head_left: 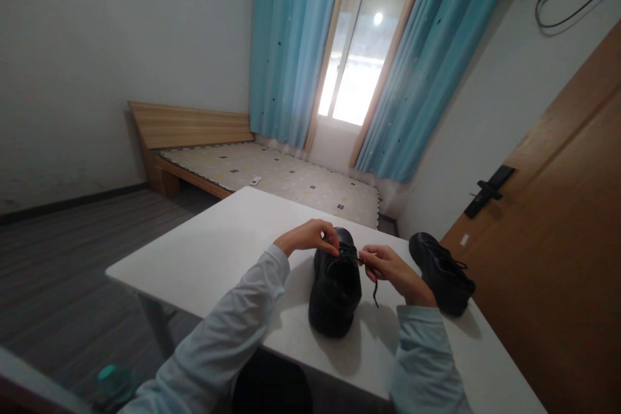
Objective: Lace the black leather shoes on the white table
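A black shoe (pixel 334 301) stands upright on the white table (pixel 204 259), its toe pointing away from me and its opening towards me. My left hand (pixel 313 237) is at the left of the lacing, fingers pinched together over the shoe; what lies between the fingertips is too small to make out. To the right of the opening, my right hand (pixel 385 266) is closed on a black shoelace (pixel 376 294). The lace runs from the shoe to my fingers, and its loose end hangs below them. A second black shoe (pixel 444 275) with laces rests at the table's right edge, beyond my right wrist.
Behind the table is a bed with a bare patterned mattress (pixel 291 174), a small white object (pixel 255 180) lying on it. A wooden door (pixel 548 226) with a black handle (pixel 490 191) stands close at the right. Blue curtains (pixel 295 45) frame the window.
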`<move>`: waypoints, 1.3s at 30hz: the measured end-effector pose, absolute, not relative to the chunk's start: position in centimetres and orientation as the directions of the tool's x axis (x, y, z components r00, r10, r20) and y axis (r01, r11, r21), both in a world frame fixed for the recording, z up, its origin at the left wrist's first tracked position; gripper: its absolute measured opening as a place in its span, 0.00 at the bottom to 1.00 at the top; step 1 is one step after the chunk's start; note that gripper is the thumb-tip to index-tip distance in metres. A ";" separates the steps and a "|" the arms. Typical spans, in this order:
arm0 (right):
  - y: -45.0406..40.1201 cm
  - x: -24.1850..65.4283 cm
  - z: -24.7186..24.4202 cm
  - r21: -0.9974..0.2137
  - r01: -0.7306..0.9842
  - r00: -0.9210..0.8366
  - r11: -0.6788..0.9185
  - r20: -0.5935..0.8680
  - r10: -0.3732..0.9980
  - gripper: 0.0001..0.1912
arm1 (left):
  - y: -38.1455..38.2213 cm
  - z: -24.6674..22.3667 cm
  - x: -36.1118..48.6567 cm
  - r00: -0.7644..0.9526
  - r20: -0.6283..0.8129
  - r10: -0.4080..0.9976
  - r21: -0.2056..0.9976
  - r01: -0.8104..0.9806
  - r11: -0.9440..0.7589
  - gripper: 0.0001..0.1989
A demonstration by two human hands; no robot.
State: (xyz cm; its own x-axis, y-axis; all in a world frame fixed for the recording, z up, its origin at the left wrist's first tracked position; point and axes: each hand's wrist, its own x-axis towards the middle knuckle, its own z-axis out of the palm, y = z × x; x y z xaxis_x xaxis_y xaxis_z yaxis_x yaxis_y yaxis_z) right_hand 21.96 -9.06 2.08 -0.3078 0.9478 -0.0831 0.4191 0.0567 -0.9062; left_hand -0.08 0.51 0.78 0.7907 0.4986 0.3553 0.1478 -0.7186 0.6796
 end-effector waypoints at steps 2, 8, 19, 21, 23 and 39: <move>-9.2 22.2 2.0 -0.925 0.380 -0.354 0.021 -0.125 0.927 0.19 | 0.6 0.7 -0.2 0.796 0.354 0.491 0.667 0.153 -0.729 0.12; -9.5 22.2 1.9 -0.947 0.320 -0.453 0.039 -0.117 0.884 0.17 | 1.2 0.5 -0.8 0.805 0.362 0.470 0.606 0.180 -0.775 0.10; -8.9 21.0 1.2 -0.979 0.198 -0.374 0.050 -0.029 0.927 0.23 | 0.5 0.8 -0.6 0.819 0.292 0.493 0.657 0.203 -0.726 0.10; -8.9 20.7 1.2 -0.987 0.162 -0.321 0.021 -0.032 0.946 0.23 | 0.4 0.8 -0.6 0.819 0.279 0.501 0.700 0.184 -0.690 0.11; -8.8 20.4 1.1 -0.991 0.130 -0.270 -0.012 -0.047 0.962 0.22 | 0.3 1.0 -0.6 0.810 0.275 0.518 0.742 0.164 -0.650 0.11; -8.8 20.1 1.1 -0.998 0.055 -0.306 -0.025 -0.041 0.951 0.23 | 1.1 0.7 -0.7 0.725 0.520 0.452 0.442 0.224 -0.869 0.08</move>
State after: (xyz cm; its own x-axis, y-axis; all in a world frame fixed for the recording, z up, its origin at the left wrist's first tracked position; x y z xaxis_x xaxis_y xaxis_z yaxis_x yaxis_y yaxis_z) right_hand 20.09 -8.83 1.05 -0.3063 0.9510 -0.0411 0.0555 -0.0252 -0.9981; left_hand -0.70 1.10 0.69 0.7247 0.4518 0.5203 0.2244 -0.8686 0.4418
